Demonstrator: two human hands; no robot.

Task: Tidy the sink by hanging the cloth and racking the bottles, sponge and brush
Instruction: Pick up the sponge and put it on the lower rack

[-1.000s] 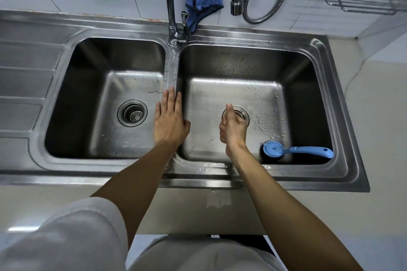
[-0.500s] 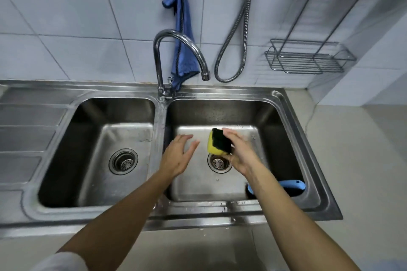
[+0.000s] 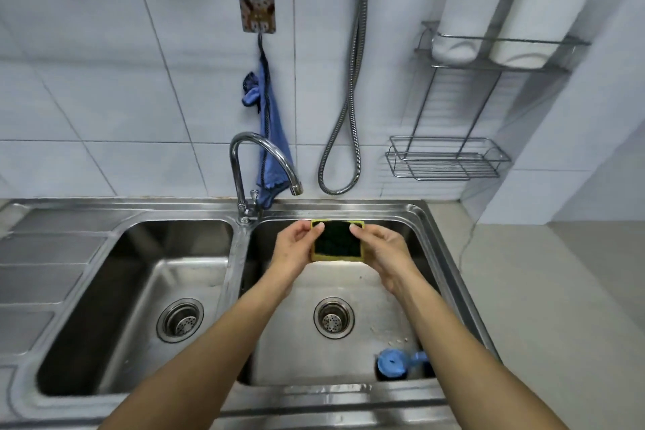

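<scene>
While both hands are reaching over right basin, sponge (image 3: 336,240) is sitting between them, dark scrub face up. Left hand (image 3: 295,250) pinching its left edge, right hand (image 3: 385,253) pinching its right. Cloth (image 3: 270,147) hanging from wall hook (image 3: 257,13). Bottles (image 3: 488,3) standing in upper rack (image 3: 502,56); lower rack (image 3: 443,159) bare. Brush (image 3: 392,363) lying in sink (image 3: 349,209), near corner.

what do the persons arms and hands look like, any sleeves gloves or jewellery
Both forearms are bare from the bottom edge of the picture up to the wrists; no sleeve shows in this view. The left hand and right hand wear no gloves. No watch, bracelet or ring is visible on the parts that show. The fingernails look short and unpainted.
</scene>
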